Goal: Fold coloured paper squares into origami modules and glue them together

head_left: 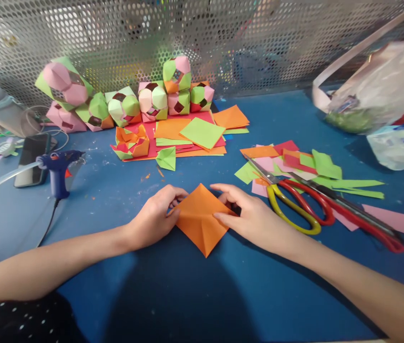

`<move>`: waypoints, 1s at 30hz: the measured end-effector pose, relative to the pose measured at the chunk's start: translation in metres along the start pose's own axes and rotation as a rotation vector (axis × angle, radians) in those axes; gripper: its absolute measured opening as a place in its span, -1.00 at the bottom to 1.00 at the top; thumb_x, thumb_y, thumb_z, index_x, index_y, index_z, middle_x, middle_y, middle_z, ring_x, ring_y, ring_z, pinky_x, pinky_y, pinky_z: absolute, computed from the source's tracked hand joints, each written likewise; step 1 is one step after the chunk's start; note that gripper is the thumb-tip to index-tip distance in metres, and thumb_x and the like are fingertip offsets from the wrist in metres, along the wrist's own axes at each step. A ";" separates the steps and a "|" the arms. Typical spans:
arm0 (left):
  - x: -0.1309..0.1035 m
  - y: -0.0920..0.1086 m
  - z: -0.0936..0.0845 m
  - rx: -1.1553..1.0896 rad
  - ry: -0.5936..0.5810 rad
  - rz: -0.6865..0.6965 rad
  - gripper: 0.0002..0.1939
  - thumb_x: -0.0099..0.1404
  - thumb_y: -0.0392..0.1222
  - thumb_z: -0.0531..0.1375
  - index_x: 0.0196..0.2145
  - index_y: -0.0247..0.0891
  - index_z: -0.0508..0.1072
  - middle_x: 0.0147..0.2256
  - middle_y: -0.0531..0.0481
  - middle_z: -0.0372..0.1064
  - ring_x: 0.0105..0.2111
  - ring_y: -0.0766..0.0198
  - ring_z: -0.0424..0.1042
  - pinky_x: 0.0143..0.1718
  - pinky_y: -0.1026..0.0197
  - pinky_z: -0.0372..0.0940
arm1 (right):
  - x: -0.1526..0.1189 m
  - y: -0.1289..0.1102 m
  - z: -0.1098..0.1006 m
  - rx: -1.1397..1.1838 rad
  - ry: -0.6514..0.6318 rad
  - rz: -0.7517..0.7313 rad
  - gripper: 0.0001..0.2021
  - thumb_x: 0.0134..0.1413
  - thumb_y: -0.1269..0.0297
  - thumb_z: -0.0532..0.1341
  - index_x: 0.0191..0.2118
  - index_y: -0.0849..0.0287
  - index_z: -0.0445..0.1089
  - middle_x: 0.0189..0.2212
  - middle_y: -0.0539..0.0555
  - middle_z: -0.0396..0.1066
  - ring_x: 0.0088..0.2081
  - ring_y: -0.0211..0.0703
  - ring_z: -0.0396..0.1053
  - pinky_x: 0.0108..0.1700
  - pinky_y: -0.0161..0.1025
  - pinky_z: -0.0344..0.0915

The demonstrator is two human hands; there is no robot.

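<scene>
The orange paper (pixel 202 216) lies on the blue worktop (pixel 108 200) like a diamond, one corner pointing at the person, with fold lines across it. The two hands are apart, one at each side of it. The left hand (pixel 156 212) pinches its left corner, and the right hand (pixel 246 212) pinches its right corner, with the thumb on top. Just behind the orange paper sits a small green piece (pixel 168 158), and past that is a pile of colored sheets (pixel 202 132). Farther behind it, paper balls (pixel 153 101) in pink, green and orange stand in a row, some on top of others. Well to the left of it are a blue glue gun (pixel 57 171) and a phone (pixel 32 162). To the right of it, scissors (pixel 276 205) with a yellow loop lie partly on bright paper scraps (pixel 269 163).
</scene>
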State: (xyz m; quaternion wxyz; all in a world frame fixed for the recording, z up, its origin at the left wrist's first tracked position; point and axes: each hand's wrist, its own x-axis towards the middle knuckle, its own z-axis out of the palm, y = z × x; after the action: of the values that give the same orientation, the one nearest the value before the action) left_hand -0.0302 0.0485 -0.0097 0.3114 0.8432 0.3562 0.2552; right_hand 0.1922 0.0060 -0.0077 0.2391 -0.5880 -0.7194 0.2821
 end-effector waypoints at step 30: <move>0.006 -0.016 -0.019 0.236 -0.192 0.436 -0.82 0.29 -0.43 -0.03 -0.22 -0.35 0.32 -0.32 -0.13 0.35 -0.27 0.26 0.32 -0.21 0.19 0.29 | -0.004 0.015 0.009 -0.340 0.192 -0.759 -0.79 0.09 0.59 0.04 -0.22 0.23 0.33 -0.24 0.14 0.47 -0.18 -0.12 0.38 -0.16 -0.10 0.22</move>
State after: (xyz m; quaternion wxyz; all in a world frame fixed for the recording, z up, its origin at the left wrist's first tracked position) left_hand -0.0462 0.0686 -0.0071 0.1811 0.9508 0.1622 0.1919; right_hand 0.1976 0.0032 -0.0241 0.2914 -0.3361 -0.8956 -0.0044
